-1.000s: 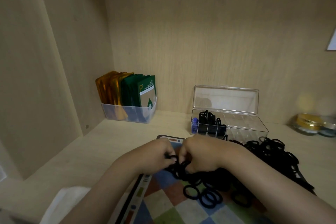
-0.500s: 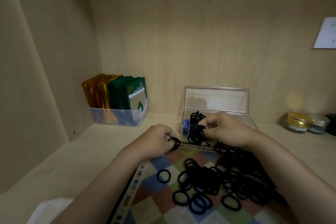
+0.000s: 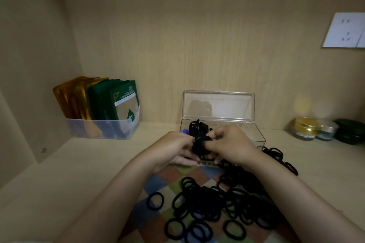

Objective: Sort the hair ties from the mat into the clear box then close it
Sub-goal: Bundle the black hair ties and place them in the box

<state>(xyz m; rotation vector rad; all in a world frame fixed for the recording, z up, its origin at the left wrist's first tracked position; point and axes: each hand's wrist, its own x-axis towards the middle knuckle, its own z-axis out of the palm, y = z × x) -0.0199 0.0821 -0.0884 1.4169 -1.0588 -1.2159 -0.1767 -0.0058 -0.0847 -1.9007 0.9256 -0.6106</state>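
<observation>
- Left hand (image 3: 173, 148) and right hand (image 3: 231, 144): two in view, raised together over the far edge of the mat (image 3: 167, 175), just in front of the clear box (image 3: 254, 137).
- Both hands curled onto one bundle of hair ties (image 3: 199, 144): left fingers beneath it, right thumb and fingers pinching it from the right. Number of ties in the bundle not countable.
- Clear box: one, at the far centre of the tabletop (image 3: 59, 173), its lid (image 3: 218, 104) standing upright against the back wall.
- Boxed ties (image 3: 197, 124): a dark clump at the left end only, beside one small blue item (image 3: 185, 131). Remaining compartments seemingly bare.
- Loose pile (image 3: 217, 201): several dozen black ties, too tangled for an exact count, spread over the near and right part of the mat. One single tie (image 3: 155, 201) lying apart at the left. A strand of spilled ties (image 3: 280, 156) on the tabletop to the right.
- Progress, as judged: early. Small share boxed, one bundle in transit, most ties not yet moved, lid not yet closed.
- Bystanders: one tray of sachets (image 3: 102, 128) far left, orange and green, number unclear; two jars (image 3: 304, 127) and one dark green container (image 3: 349, 130) far right; one wall socket (image 3: 344, 30).
</observation>
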